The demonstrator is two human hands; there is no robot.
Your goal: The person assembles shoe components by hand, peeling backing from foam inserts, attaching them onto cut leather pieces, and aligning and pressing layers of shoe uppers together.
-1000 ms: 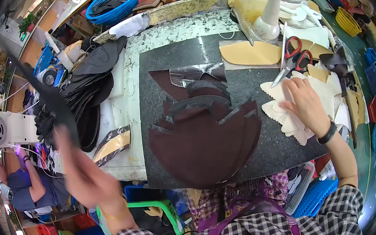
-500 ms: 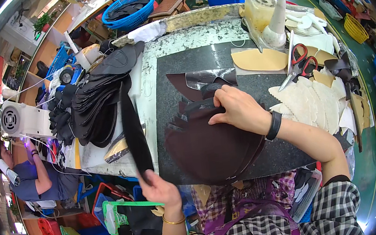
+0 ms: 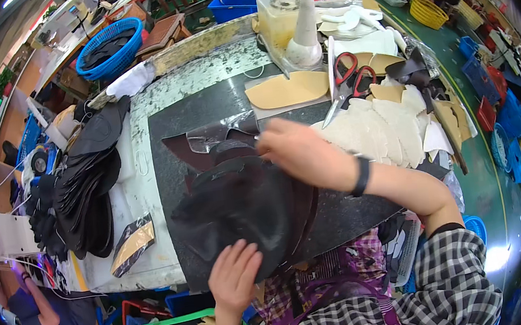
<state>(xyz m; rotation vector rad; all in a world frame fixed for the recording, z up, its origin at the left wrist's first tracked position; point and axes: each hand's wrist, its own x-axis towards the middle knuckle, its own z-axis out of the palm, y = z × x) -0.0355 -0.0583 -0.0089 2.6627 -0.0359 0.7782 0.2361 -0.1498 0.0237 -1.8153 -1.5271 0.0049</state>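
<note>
A black, flexible cut piece [image 3: 231, 214] lies over a stack of dark brown pieces [image 3: 307, 205] on the dark mat. My left hand [image 3: 236, 277] rests on its near edge, fingers stretched out flat. At the far edge of the stack is my right hand [image 3: 291, 149], bent and closed; slight blur hides whatever its fingertips pinch. Just beyond the stack lie a strip of clear film [image 3: 222, 132] and another brown piece [image 3: 182, 153].
Left of the mat hangs a pile of black cut pieces [image 3: 87, 195]. Red-handled scissors [image 3: 348, 85] lie by cream scalloped pieces [image 3: 376, 130] at right. A white cone [image 3: 305, 35] stands at the back. A person [image 3: 46, 309] sits at far left.
My left hand has brought the black piece from the left and laid it over the brown stack. My right hand stays at the stack's far edge. The whole view has swung right.
</note>
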